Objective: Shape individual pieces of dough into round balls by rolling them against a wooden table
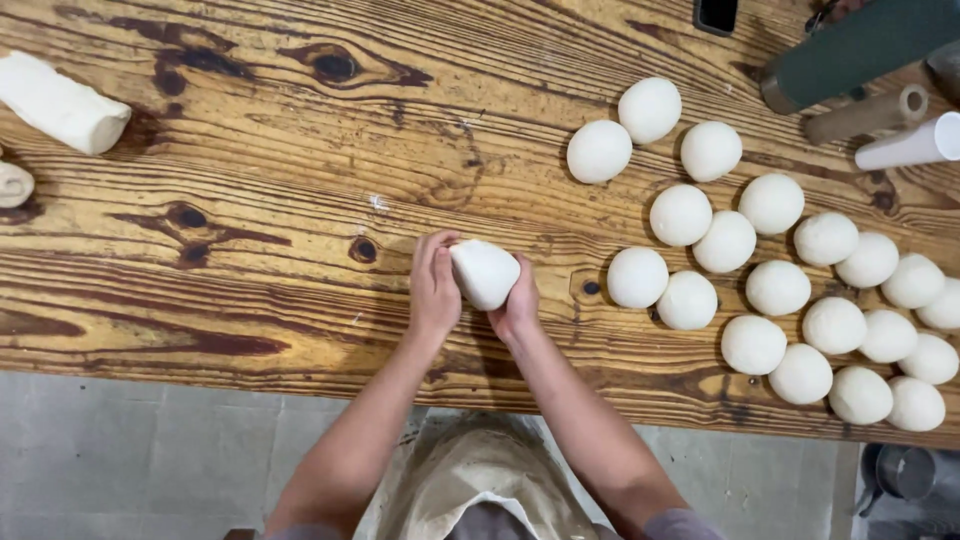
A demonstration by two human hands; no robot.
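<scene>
Dough piece [485, 272]: cupped between left hand [434, 290] and right hand [517, 305], both gripping it on wooden surface [250, 200]; finished balls [760, 280] at 3 o'clock; best rounded with even pressure

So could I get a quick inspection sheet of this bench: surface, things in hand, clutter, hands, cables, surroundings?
Surface: knotty wooden table, a few flour specks.
Job's things: one piece of dough cupped between both hands; finished dough balls clustered to the right.
Clutter: dough log far left; green cylinder, white tube and cardboard tube at top right.
Hands: left hand and right hand press the dough from either side.
Cables: nothing seen.
Surroundings: grey tiled floor, pale apron.
</scene>
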